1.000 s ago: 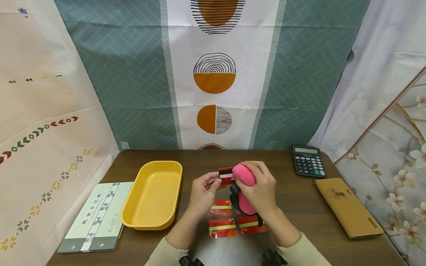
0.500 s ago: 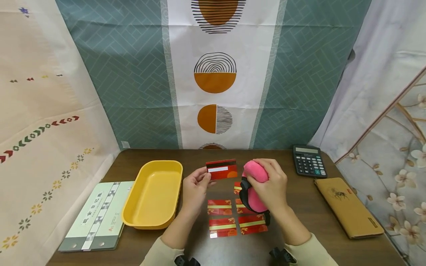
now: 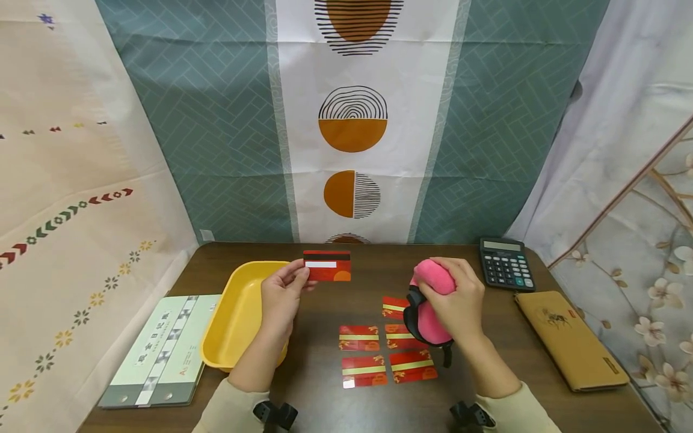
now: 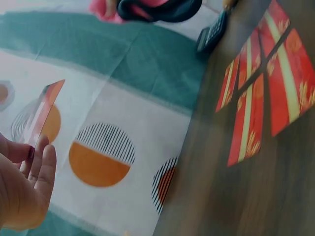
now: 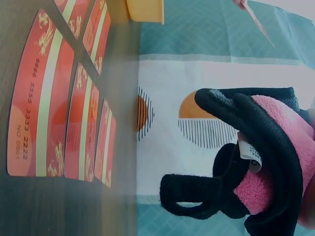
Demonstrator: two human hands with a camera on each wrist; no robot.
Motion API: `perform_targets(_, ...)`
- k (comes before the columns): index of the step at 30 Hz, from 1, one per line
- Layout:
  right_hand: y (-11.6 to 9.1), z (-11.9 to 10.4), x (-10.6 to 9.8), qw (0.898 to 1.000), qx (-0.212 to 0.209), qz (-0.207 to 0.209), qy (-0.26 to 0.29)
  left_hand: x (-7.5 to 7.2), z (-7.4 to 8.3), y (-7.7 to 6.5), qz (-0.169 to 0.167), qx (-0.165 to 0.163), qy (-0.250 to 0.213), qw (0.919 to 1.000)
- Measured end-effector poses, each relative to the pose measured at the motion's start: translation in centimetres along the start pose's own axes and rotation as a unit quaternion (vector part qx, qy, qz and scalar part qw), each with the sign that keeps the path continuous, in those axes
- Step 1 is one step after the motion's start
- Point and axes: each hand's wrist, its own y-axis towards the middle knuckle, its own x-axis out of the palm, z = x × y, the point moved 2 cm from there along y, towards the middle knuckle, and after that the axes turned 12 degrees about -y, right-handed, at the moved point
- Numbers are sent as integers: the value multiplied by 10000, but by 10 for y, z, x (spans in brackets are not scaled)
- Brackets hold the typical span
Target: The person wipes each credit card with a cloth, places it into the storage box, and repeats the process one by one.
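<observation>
My left hand [image 3: 281, 294] pinches a red bank card [image 3: 337, 272] by its left end, thumb in front. The card is held up beside the yellow tray, its dark stripe and white strip facing me. In the left wrist view the same card [image 4: 45, 112] appears nearly edge-on. On the right, my right hand [image 3: 459, 297] grips a pink plush pouch [image 3: 432, 322] with black trim above the table. A white tag [image 5: 249, 151] and black straps show on it in the right wrist view; its inside is hidden. Several red cards [image 3: 360, 338] lie face up between the hands.
The yellow tray [image 3: 238, 300] stands at left, partly behind my left forearm. Beyond it lies a pale green binder [image 3: 157, 343]. A black calculator [image 3: 506, 263] and a tan notebook [image 3: 571, 340] lie along the right side of the dark wooden table [image 3: 335, 406].
The card has come away from beside the pouch and moved left, toward the yellow tray. My right hand has shifted right with the pouch, uncovering more of the cards on the table.
</observation>
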Motion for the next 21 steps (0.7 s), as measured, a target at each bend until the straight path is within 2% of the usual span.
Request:
perform_targets(12, 2, 12, -5, 9994, 322, -57, 77, -53, 21, 33, 135, -152, 113, 9997)
perform_targets(15, 1, 16, -5, 9990, 432, -95, 41, -66, 21, 40, 219, -221, 168, 9994)
perform_targets(21, 0, 21, -5, 9982, 553, -214, -8, -96, 14, 51, 367, -600, 396, 9967)
